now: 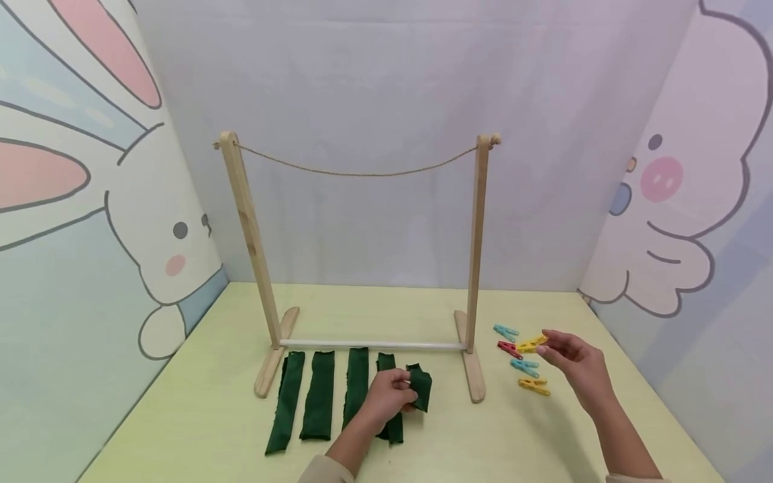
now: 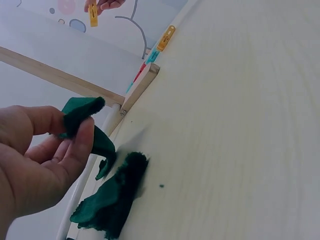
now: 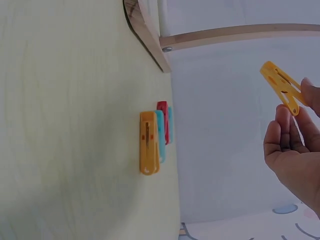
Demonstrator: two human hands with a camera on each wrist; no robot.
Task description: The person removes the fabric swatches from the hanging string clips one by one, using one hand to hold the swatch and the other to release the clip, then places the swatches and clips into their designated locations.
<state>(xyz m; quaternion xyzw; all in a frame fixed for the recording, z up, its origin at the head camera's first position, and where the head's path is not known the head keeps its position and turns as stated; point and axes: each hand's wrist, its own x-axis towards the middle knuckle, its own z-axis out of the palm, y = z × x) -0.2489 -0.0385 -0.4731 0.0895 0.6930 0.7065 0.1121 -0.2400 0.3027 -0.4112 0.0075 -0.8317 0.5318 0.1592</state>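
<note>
My left hand (image 1: 386, 397) pinches a dark green cloth strip (image 1: 421, 388) between thumb and fingers, just above the table. In the left wrist view the strip (image 2: 80, 112) hangs folded from the fingertips. Another green strip (image 2: 111, 197) lies on the table below it. My right hand (image 1: 578, 369) pinches a yellow clothespin (image 1: 531, 344) by its handle end, raised over the other clothespins. That clothespin (image 3: 281, 87) shows whole in the right wrist view. Beneath it lie a red clothespin (image 1: 510, 349), two light-blue clothespins (image 1: 524, 367) and a second yellow clothespin (image 1: 534, 386).
A wooden frame stands mid-table, its left post (image 1: 252, 241) and right post (image 1: 478, 248) joined by a sagging rope (image 1: 362, 175) above and a white rod (image 1: 374, 345) below. Several green strips (image 1: 317, 396) lie side by side before it. Cartoon-printed walls (image 1: 694, 201) flank the table (image 1: 199, 402).
</note>
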